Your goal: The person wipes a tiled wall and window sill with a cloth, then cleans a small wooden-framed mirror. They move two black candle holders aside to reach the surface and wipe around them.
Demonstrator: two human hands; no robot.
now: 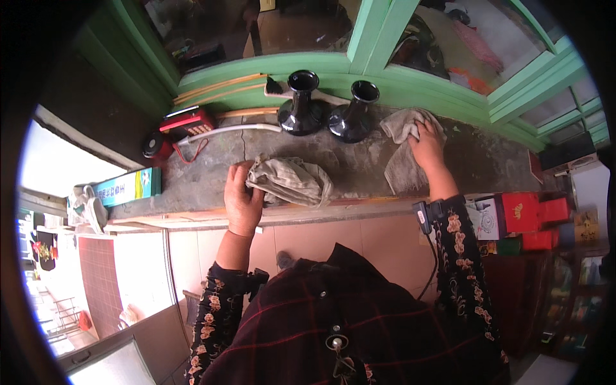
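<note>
My left hand [242,197] grips one end of a crumpled pale cloth bag [293,178] at the front edge of the concrete sill [221,178]. Farther right, my right hand [427,147] presses on a grey cleaning rag [404,168], its fingers over a bunched fold while the rest lies flat on the sill. Between the hands, toward the window, two glossy black vases [301,108] [353,115] stand upright with flared mouths. The right-hand one is nearest the rag and apart from it.
A red radio [187,122], a white rod-like handle [231,130] and a turquoise box [127,186] sit on the left. Wooden sticks [221,89] and a brush [308,94] lie along the green window frame [269,65]. Red boxes [519,211] are stacked at the right.
</note>
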